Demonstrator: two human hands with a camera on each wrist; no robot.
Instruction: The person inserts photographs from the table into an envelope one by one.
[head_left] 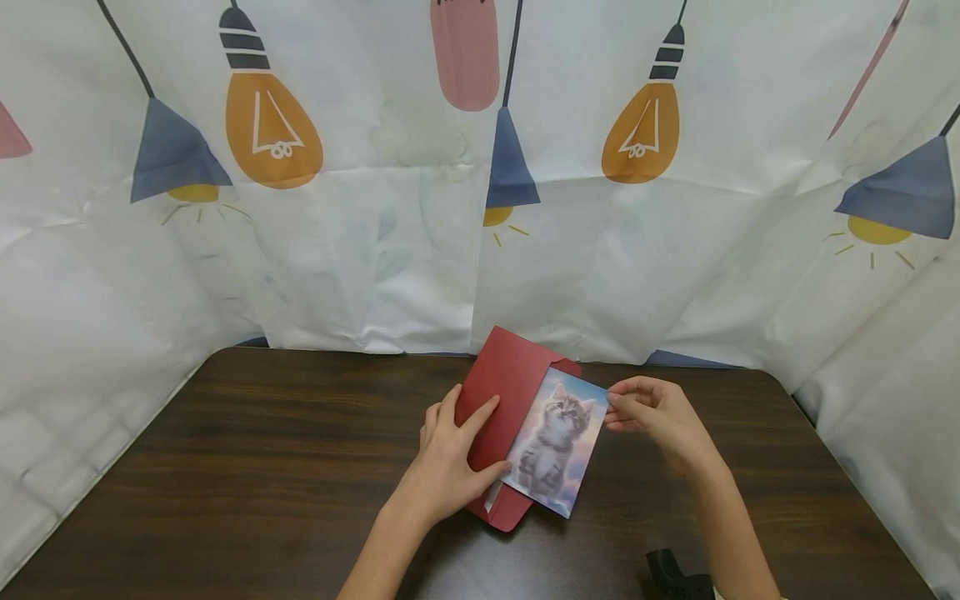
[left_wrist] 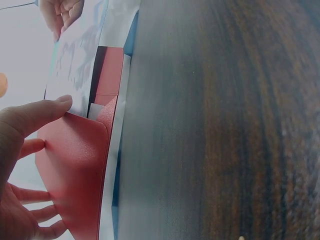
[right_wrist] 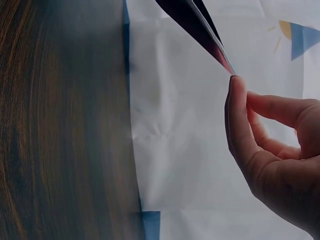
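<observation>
A red envelope [head_left: 517, 367] lies at a slant on the brown table, its flap side toward the right. My left hand [head_left: 450, 467] rests on it with spread fingers, the thumb reaching the edge of a kitten picture card [head_left: 558, 437]. The card's left edge meets the envelope's mouth, and most of the picture shows outside. At the card's upper right corner, my right hand [head_left: 660, 417] pinches it between thumb and fingers. A pale strip [left_wrist: 95, 111] shows inside the envelope's mouth in the left wrist view.
The dark wooden table [head_left: 300, 467] extends to both sides of the hands. Behind it hangs a white cloth [head_left: 337, 267] printed with lamps and bulbs. A black object [head_left: 675, 577] is near the front edge, beside the right forearm.
</observation>
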